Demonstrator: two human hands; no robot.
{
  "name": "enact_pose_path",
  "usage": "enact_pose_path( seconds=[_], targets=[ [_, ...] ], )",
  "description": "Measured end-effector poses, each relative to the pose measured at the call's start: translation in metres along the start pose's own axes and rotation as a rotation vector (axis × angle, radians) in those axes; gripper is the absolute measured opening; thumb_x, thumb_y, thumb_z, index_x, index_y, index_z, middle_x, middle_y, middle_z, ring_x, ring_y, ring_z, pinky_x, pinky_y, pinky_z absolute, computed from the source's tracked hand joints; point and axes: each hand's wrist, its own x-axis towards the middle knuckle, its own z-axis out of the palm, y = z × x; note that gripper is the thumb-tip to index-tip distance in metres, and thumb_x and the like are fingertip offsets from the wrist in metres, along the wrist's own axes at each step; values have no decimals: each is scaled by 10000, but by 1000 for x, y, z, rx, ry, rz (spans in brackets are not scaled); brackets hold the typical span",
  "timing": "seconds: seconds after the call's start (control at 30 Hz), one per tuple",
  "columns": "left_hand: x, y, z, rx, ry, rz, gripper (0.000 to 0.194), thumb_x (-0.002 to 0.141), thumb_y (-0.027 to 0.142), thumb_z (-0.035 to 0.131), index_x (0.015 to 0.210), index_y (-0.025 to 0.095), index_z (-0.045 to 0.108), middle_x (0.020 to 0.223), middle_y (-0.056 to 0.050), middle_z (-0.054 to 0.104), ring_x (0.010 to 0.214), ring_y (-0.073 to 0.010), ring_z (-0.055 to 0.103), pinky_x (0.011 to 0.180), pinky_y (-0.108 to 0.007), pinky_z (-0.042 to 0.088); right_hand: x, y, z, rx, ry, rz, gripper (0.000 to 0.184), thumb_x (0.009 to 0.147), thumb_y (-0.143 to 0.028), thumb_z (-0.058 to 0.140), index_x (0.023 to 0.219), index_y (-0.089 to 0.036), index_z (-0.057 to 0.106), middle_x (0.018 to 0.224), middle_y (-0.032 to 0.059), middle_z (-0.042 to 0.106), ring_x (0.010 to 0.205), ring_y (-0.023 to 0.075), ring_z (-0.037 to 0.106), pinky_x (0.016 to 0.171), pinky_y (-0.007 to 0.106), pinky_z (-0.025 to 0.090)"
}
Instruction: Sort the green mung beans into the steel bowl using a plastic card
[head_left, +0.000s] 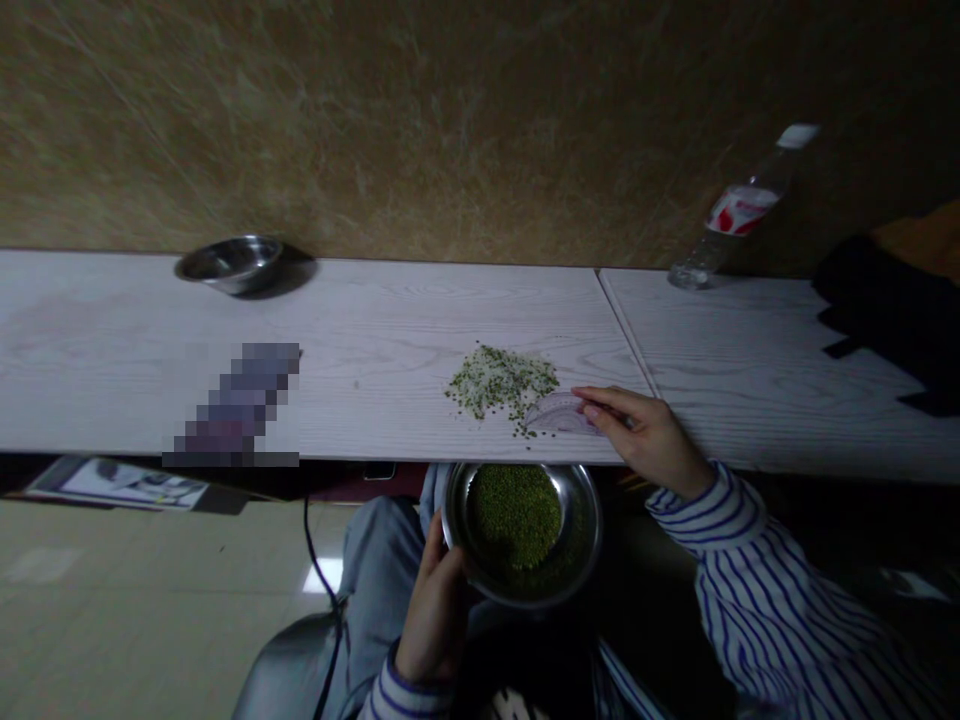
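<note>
My left hand [442, 605] grips the rim of a steel bowl [586, 540] held below the table's front edge, over my lap. Green beans [517, 515], which look like mung beans, lie in that bowl. Pinched in my right hand [649, 435] is a clear plastic protractor [561, 412], lying low over the tabletop. Its left end touches or nearly touches a pile of mixed green beans and white grains [501, 378], perhaps rice. A few loose beans are scattered between the pile and the table edge.
A second steel bowl [232, 268] stands at the back left by the wall. At the back right is a clear plastic bottle [739, 215] with a red and white label. Dark cloth [892, 310] lies at far right. A blurred-out flat object [240, 405] is on the left. A black cable [322, 575] hangs down.
</note>
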Motion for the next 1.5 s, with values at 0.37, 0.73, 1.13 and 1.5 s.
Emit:
enact_pose_path(
  seconds=[0.37,0.73,1.13,1.5],
  targets=[
    [0,1,0,-1,5,-8,716,657,181,656,1360,220,526,716,34,583,614,-130,464,561,-243,426,6,-3,6,-4,-13,-1,267,920,-241,589,1128,-204,753,1080,74,785,973,207,735,837,327,599],
    [1,1,-1,16,-2,-9,812,651,193,653,1439,193,459,715,27,589,602,-131,459,555,-246,419,-5,-5,-2,26,42,10,242,913,-261,611,1094,-213,764,1011,70,791,917,211,741,808,329,616],
    [0,0,0,7,10,-13,788,645,206,664,1416,229,499,739,27,610,606,-130,479,563,-246,419,-11,-6,-2,13,56,30,237,915,-247,610,1095,-213,759,984,69,791,887,210,740,798,348,625],
    [-1,2,3,8,-26,-6,755,636,180,642,1379,205,510,718,33,595,595,-127,460,558,-245,415,-17,-9,-3,27,29,36,245,926,-276,599,1100,-214,760,1014,82,786,928,217,741,813,348,625]
  ],
)
